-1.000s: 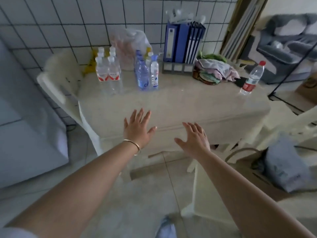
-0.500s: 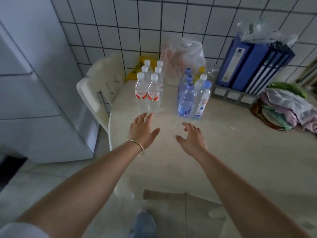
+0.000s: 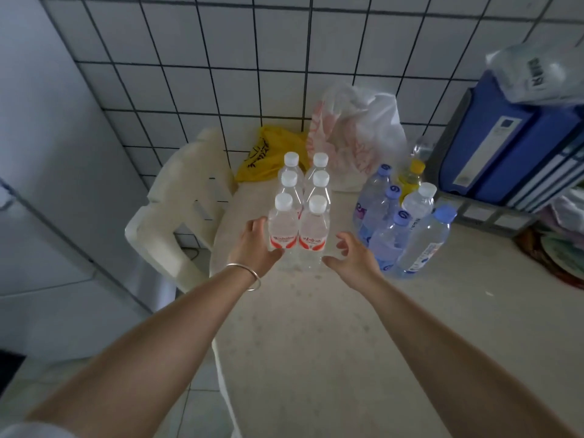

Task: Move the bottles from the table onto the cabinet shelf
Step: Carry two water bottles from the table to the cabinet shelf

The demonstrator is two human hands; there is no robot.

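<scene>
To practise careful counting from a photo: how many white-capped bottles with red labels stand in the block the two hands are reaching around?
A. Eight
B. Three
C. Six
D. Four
C: the red-label bottles form two columns of three white caps between the left hand and right hand.

Six clear bottles with white caps and red-and-white labels [image 3: 298, 210] stand upright in two tight rows of three, just left of the frame's centre, on the pale tabletop [image 3: 316, 327]. To their right, apart from them, a second cluster of blue-tinted bottles with blue caps [image 3: 388, 229] stands upright, one of them white-capped [image 3: 418, 202]. Behind that cluster, a yellow-capped bottle [image 3: 410, 177] shows only in part.
</scene>
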